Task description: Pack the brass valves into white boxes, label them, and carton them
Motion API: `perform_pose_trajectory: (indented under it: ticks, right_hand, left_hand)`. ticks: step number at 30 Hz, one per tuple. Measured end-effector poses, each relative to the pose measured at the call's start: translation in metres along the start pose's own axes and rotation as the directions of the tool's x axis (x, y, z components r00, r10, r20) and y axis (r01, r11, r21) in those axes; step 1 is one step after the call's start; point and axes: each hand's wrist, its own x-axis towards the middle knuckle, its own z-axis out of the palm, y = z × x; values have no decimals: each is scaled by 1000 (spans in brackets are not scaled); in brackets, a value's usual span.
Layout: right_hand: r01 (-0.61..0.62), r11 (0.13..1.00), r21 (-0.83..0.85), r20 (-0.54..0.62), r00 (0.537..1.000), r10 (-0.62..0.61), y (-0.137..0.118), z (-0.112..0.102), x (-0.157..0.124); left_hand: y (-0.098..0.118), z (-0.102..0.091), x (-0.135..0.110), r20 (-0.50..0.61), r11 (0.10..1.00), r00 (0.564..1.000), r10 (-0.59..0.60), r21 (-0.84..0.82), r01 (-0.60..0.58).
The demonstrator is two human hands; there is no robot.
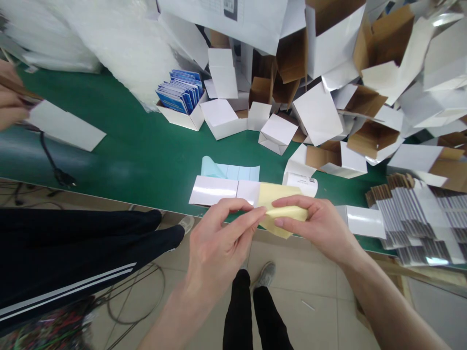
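Note:
My right hand (321, 223) pinches a bent yellow paper sheet (275, 193) between thumb and fingers at the table's front edge. My left hand (222, 238) is closed, its fingertips pressed together on the left end of the sheet's folded part. Whether a separate small piece is between those fingertips cannot be made out. Just behind the left fingers lies a small white carton (215, 189), partly covered by the hand and the yellow sheet. A light-blue label sheet (239, 172) with one curled corner lies behind the carton.
A curled white label strip (301, 182) lies behind my right hand. Many open white boxes (317, 114) crowd the back right; stacked flat cartons (408, 218) stand at right. A box of blue packets (180, 92) is at the back. A co-worker's hand (10, 97) holds a white box.

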Motion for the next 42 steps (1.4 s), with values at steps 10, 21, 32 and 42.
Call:
perform_pose_trajectory:
  ticks: [10, 21, 32, 42]
  right_hand:
    - [-72, 956, 285, 83, 995, 50, -7, 10, 7]
    - [282, 934, -222, 67, 959, -274, -52, 14, 28]
    - [454, 816, -358, -184, 823, -538, -53, 21, 88]
    - [474, 656, -587, 76, 840, -538, 36, 31, 59]
  left_hand:
    - [-10, -11, -4, -121, 971, 965, 232, 95, -221]
    - [-27, -23, -9, -168, 975, 975, 144, 193, -111]
    - [-25, -26, -20, -246, 988, 959, -139, 24, 150]
    - [-84, 17, -15, 318, 938, 906, 281, 108, -329]
